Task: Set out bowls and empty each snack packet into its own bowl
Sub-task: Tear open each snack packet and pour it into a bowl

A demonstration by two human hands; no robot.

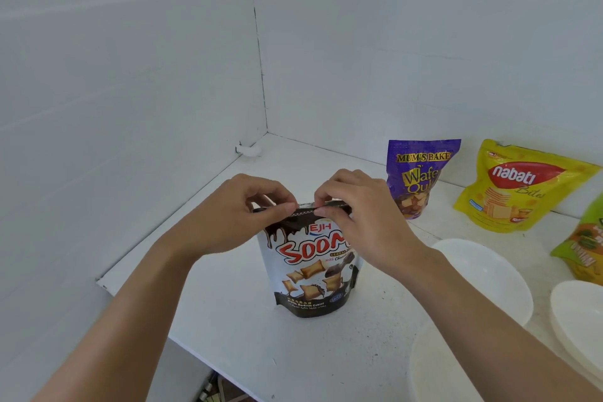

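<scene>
A white and brown snack packet (311, 271) with red lettering stands upright on the white counter (248, 313). My left hand (241, 209) pinches the left part of its top seal, and my right hand (359, 209) pinches the right part. Right of my right forearm lies a white bowl (489, 274). A second white bowl (437, 372) sits at the bottom, partly hidden by my arm. A stack of white bowls (577, 320) is cut off by the right edge.
A purple wafer packet (419, 176) and a yellow packet (515, 186) lean against the back wall. A green packet (584, 248) lies at the right edge. White walls meet in a corner behind the counter. The counter's left edge drops off near my left forearm.
</scene>
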